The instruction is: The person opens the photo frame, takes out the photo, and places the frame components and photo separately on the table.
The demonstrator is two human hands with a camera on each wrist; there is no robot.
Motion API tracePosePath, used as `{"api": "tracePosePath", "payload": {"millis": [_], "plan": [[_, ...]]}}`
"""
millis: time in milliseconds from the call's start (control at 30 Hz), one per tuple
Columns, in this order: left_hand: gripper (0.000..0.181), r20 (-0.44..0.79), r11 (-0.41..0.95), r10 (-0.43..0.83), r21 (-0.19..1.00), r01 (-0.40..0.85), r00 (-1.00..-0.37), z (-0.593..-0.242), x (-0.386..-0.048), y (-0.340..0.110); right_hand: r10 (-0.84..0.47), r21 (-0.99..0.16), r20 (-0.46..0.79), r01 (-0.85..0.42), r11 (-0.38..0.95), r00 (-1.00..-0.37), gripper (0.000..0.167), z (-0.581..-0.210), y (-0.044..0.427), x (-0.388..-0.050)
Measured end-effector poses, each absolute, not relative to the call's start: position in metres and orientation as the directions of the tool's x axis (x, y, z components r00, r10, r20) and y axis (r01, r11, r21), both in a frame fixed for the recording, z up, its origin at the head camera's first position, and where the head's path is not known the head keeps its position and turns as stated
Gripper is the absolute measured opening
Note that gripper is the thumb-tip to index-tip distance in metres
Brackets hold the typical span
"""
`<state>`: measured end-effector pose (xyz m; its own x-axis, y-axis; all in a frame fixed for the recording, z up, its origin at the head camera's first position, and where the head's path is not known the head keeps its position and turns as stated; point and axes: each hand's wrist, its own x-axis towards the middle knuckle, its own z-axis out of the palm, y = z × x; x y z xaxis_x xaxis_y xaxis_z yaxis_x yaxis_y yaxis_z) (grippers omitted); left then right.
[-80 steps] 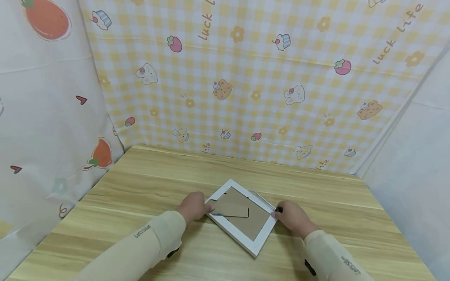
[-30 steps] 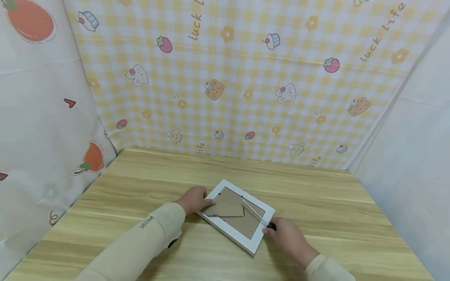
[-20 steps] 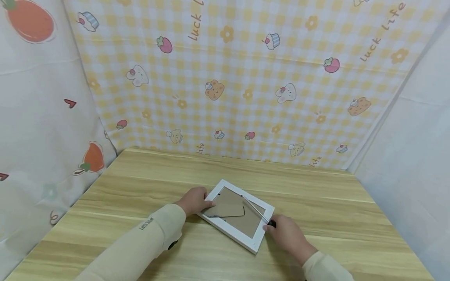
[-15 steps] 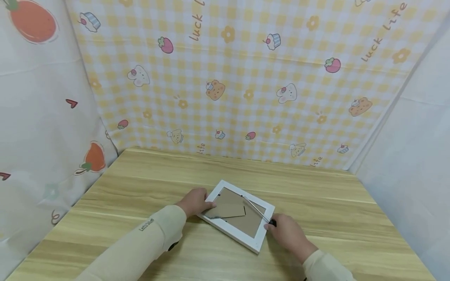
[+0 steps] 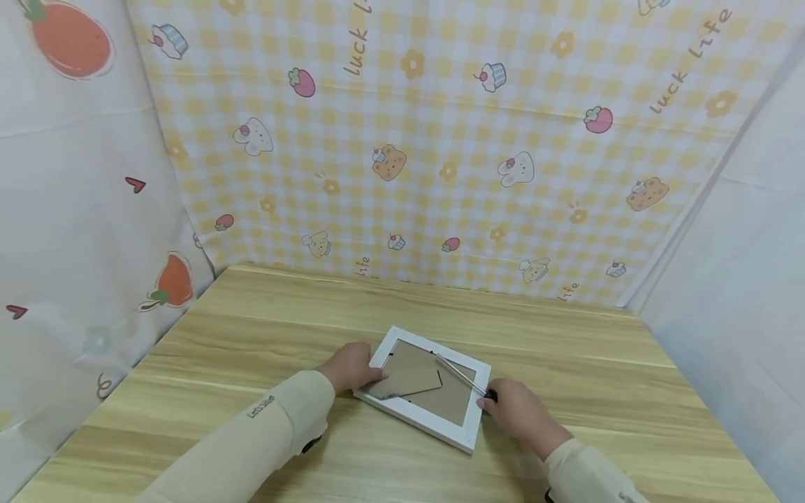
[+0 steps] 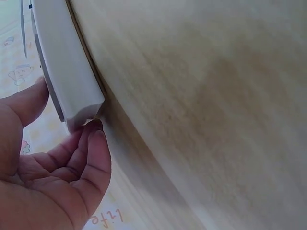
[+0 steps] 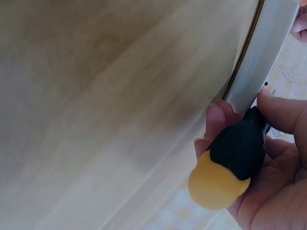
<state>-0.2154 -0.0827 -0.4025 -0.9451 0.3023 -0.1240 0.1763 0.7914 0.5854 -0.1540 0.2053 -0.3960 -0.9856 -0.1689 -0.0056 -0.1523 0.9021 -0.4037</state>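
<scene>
A white picture frame (image 5: 434,419) lies back side up on the wooden table, its brown backing board (image 5: 409,370) and stand flap showing. My left hand (image 5: 351,367) grips the frame's left corner, thumb on top; in the left wrist view the curled fingers (image 6: 98,153) are under the white frame edge (image 6: 67,62). My right hand (image 5: 522,412) holds a screwdriver, its metal shaft (image 5: 462,374) lying across the frame with the tip near a small black tab (image 5: 432,352). In the right wrist view, the black and yellow handle (image 7: 216,184) sits in the right hand (image 7: 278,167), beside the frame's edge.
The wood-grain table (image 5: 283,314) extends around the frame. Behind it hangs a yellow checked cloth (image 5: 402,202) with cartoon prints, and white cloths hang at the left (image 5: 75,209) and right (image 5: 742,279).
The screwdriver has come from beyond the frame's upper right edge to lie across the backing. The frame has turned slightly, its near corner shifting right, with both hands still on it.
</scene>
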Motion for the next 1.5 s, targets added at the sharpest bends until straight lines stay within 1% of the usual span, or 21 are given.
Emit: {"api": "tracePosePath", "payload": {"millis": [367,867,1167,1367,1500], "plan": [[0.033,-0.144,0.81,0.295,0.562,0.167,-0.945,-0.4,-0.207,-0.082,-0.208,-0.422,-0.052,-0.168,0.891,-0.977,0.021,-0.399,0.213,-0.166],[0.029,-0.177,0.818,0.282,0.559,0.14,-0.943,-0.403,-0.201,-0.082,-0.246,-0.401,-0.075,-0.197,0.895,-0.966,0.015,-0.392,0.215,-0.176],[0.029,-0.177,0.82,0.258,0.56,0.119,-0.95,-0.399,-0.193,-0.079,-0.23,-0.395,-0.101,-0.174,0.902,-0.968,0.013,-0.393,0.214,-0.18],[0.028,-0.152,0.804,0.254,0.583,0.121,-0.955,-0.401,-0.19,-0.079,-0.256,-0.4,-0.085,-0.202,0.894,-0.963,0.014,-0.393,0.215,-0.182],[0.029,-0.15,0.802,0.242,0.587,0.111,-0.959,-0.397,-0.186,-0.077,-0.257,-0.413,-0.092,-0.198,0.889,-0.962,0.015,-0.395,0.216,-0.185]]}}
